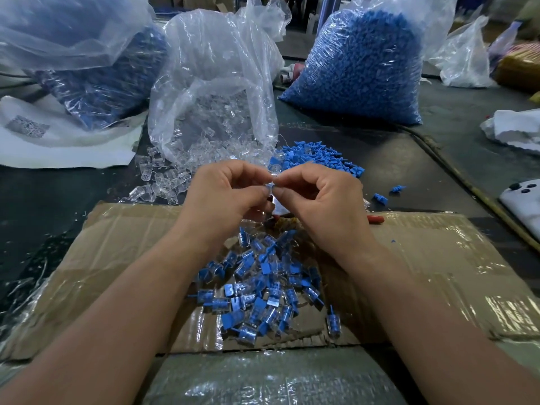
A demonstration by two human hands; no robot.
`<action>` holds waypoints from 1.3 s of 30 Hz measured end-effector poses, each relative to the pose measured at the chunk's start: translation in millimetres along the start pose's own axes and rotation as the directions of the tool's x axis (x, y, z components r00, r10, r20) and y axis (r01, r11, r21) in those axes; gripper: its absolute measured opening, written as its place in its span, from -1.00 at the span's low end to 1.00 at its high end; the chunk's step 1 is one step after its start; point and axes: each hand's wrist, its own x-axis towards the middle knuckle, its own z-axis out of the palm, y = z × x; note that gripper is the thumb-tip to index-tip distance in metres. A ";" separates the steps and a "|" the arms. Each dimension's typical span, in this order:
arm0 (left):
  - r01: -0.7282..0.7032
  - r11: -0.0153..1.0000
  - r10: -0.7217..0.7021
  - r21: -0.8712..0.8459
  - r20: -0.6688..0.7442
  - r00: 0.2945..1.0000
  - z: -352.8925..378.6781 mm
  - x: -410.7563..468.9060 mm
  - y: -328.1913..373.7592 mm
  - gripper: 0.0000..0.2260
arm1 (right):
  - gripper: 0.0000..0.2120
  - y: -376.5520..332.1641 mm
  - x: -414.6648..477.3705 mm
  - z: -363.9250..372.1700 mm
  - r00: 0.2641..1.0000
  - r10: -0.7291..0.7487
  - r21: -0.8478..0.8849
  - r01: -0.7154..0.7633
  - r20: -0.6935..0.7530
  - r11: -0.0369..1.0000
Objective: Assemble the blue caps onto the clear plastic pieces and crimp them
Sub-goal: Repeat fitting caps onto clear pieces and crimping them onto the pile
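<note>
- Left hand (225, 194) and right hand (318, 197) meet fingertip to fingertip above the far edge of the cardboard (117, 252), fingers of both curled.
- Both pinch one small clear piece (271, 187) between thumb and forefinger tips. There is a hint of blue at it, but it is too small to tell whether a cap is seated.
- Below the hands, between the forearms, a heap of assembled pieces (263, 287) lies on the cardboard: clear bodies with blue caps in them, jumbled.
- One assembled piece (333, 324) stands apart at the heap's right edge.
- The cardboard is flattened, taped and glossy, and lies on a dark table (394, 159).
- A red object (375, 219) pokes out just right of the right hand at the cardboard edge, mostly hidden.
- Just beyond the hands, a pile of loose blue caps (315, 159) sits on the table, with two stray caps (380, 197) to its right.
- Loose clear pieces (163, 182) spill from an open clear bag (210, 83), left of the blue pile.
- Far right is a large bag of blue caps (359, 68), full and upright.
- Far left, another bag (102, 83) holds blue-and-clear parts and rests on a white sheet (58, 141).
- At the right edge are a white device (523, 200) and a white crumpled wad (514, 130).
</note>
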 end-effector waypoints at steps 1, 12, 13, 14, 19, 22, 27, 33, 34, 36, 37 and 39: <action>0.001 1.000 -0.001 -0.012 -0.009 1.000 -0.6 0.2 -0.2 -0.85 | -0.89 0.2 0.3 -0.8 1.000 0.000 0.022 -0.001 0.018 1.000; 0.099 0.984 -0.105 -0.148 -0.038 0.994 -7.5 3.7 -1.7 -0.88 | -0.77 0.3 0.0 -4.9 0.990 -0.078 0.070 0.069 0.122 0.995; 0.117 0.980 -0.122 -0.159 -0.016 0.992 -7.9 3.6 -1.6 -0.88 | -0.77 0.5 0.2 -5.3 0.989 -0.072 0.089 0.060 0.128 0.994; 0.130 0.979 -0.130 -0.156 0.011 0.991 -8.1 3.4 -1.3 -0.88 | -0.78 0.6 0.2 -5.4 0.989 -0.063 0.116 0.047 0.132 0.992; 0.167 0.973 -0.153 -0.159 0.097 0.983 -9.0 4.5 -0.5 -0.89 | -0.80 1.8 -0.4 -5.2 0.989 -0.081 0.159 0.060 0.128 0.985; 0.180 0.965 -0.158 -0.192 0.127 0.979 -9.5 3.8 0.3 -0.88 | -0.79 2.5 0.9 -7.3 0.988 -0.108 0.159 0.090 0.112 0.983; 0.178 0.956 -0.143 -0.234 0.160 0.977 -8.5 2.5 1.0 -0.82 | -0.80 4.6 1.5 -9.9 0.986 -0.137 0.151 0.123 0.091 0.981; 0.161 0.965 -0.130 -0.208 0.153 0.980 -9.4 3.1 0.1 -0.92 | -0.78 4.7 1.9 -10.8 0.987 -0.114 0.156 0.096 0.113 0.983; 0.159 0.967 -0.129 -0.199 0.156 0.979 -9.6 3.3 0.0 -0.93 | -0.79 4.6 1.9 -10.9 0.986 -0.115 0.155 0.097 0.117 0.983; 0.161 0.968 -0.131 -0.191 0.161 0.978 -10.0 3.4 -0.3 -0.93 | -0.80 4.4 1.6 -11.0 0.984 -0.136 0.139 0.119 0.115 0.983; 0.164 0.967 -0.133 -0.194 0.162 0.978 -10.0 3.5 -0.4 -0.94 | -0.80 4.3 1.5 -11.0 0.983 -0.147 0.131 0.132 0.111 0.983; 0.170 0.963 -0.137 -0.207 0.164 0.977 -9.5 3.6 -0.5 -0.93 | -0.79 4.1 1.4 -11.3 0.982 -0.160 0.119 0.149 0.098 0.982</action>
